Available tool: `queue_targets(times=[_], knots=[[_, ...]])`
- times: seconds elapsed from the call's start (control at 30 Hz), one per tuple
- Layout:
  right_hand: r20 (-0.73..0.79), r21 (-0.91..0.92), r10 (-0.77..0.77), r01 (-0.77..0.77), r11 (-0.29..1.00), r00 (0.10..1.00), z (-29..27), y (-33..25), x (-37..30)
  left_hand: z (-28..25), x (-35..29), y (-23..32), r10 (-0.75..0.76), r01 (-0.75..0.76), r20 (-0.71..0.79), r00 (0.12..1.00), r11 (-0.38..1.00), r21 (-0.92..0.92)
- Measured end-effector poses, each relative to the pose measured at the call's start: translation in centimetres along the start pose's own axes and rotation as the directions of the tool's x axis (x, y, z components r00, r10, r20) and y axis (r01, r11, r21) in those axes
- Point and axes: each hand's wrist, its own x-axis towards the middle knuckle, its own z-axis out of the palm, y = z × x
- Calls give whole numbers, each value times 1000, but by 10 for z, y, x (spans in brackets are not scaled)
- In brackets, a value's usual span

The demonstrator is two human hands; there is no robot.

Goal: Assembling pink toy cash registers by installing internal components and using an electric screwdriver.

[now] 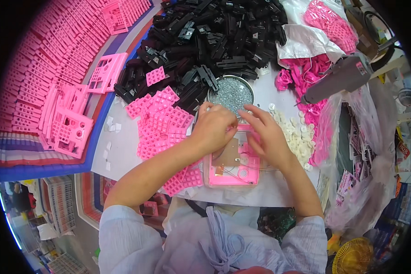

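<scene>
A pink plastic casing point(235, 181) lies face down on the white table before me, with a brown circuit board point(226, 154) and thin wires inside it. Over its far left corner is my left hand point(213, 127), its fingers pinched together; whatever they hold is too small or hidden. My right hand point(270, 139) reaches over the casing's right side, fingers apart and curved, holding nothing that I can see. Just beyond both hands stands a round tin point(252, 97) filled with small silvery screws point(232, 92).
Pink rubber keypads point(162, 123) pile up on the left, black plastic parts point(214, 39) at the back. White round pieces point(301, 137) and bright pink parts point(306, 73) lie right, under a grey power screwdriver point(340, 80). Stacked pink casings point(45, 68) line the far left.
</scene>
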Motion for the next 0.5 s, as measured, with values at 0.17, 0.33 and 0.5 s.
queue_targets(times=[0.17,0.33,0.5], knots=[[209,-84,3,15,996,978,1,10,3,-5,-4,12,152,-136,-137,979,984,119],[125,-159,-231,250,955,965,12,25,20,-18,-20,14,435,-375,-124,892,864,336],[161,-55,-317,329,943,935,19,53,23,-16,-25,10,212,-208,61,975,976,-68]])
